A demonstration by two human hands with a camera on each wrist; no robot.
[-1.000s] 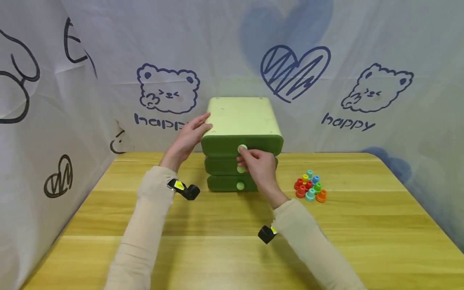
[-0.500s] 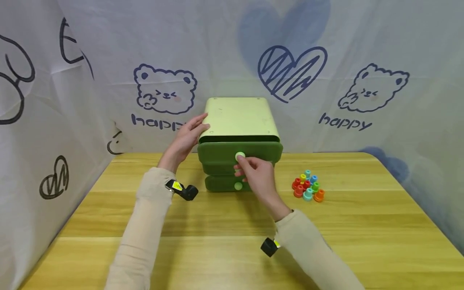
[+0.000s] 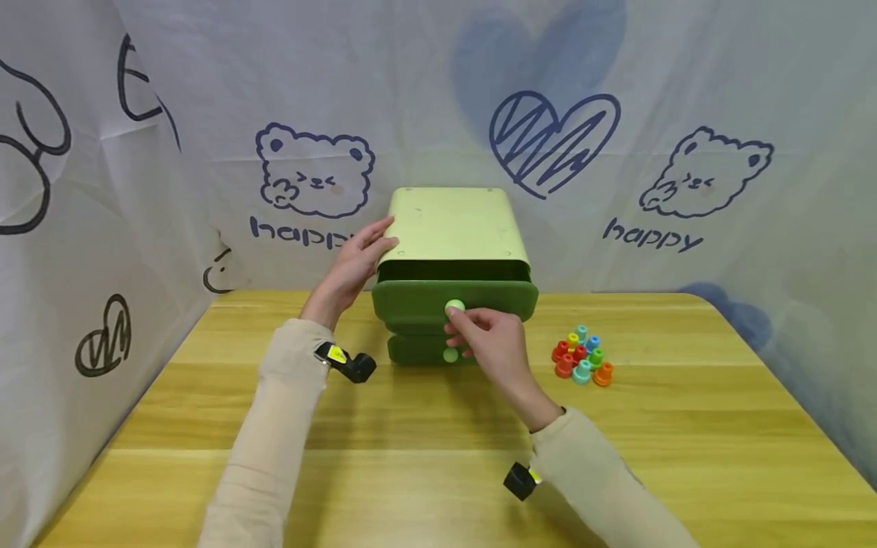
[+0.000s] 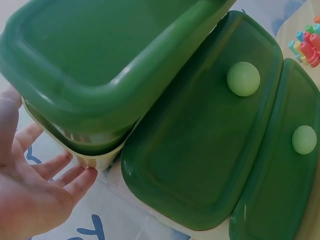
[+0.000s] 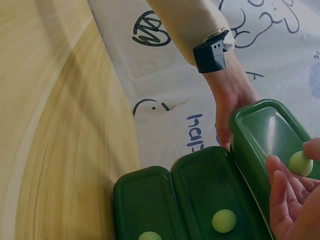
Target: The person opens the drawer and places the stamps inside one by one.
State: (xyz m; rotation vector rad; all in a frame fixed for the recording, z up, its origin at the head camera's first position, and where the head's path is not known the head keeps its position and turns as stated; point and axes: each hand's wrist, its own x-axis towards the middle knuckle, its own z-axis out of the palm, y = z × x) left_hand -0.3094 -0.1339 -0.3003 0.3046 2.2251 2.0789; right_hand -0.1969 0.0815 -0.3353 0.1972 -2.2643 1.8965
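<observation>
A small drawer cabinet (image 3: 455,221) with a pale yellow-green shell and three dark green drawers stands at the back of the table. Its top drawer (image 3: 411,301) is pulled partway out, leaving a dark gap under the shell's front edge. My right hand (image 3: 499,342) pinches that drawer's round light green knob (image 5: 301,164) between thumb and fingers. At the cabinet's upper left side, my left hand (image 3: 352,266) rests with fairly straight fingers along the shell; the left wrist view shows its fingertips against the shell's side. The middle drawer (image 4: 200,130) and bottom drawer (image 4: 280,165) are closed.
Several small colourful pegs (image 3: 581,356), red, yellow, green, blue and orange, stand in a cluster on the wooden table (image 3: 411,487) to the right of the cabinet. Behind the cabinet hangs a white cloth (image 3: 425,91) printed with bears and hearts.
The top drawer has slid out toward the person from closed, drawn by the right hand on its knob. The left hand has stayed at the cabinet's side.
</observation>
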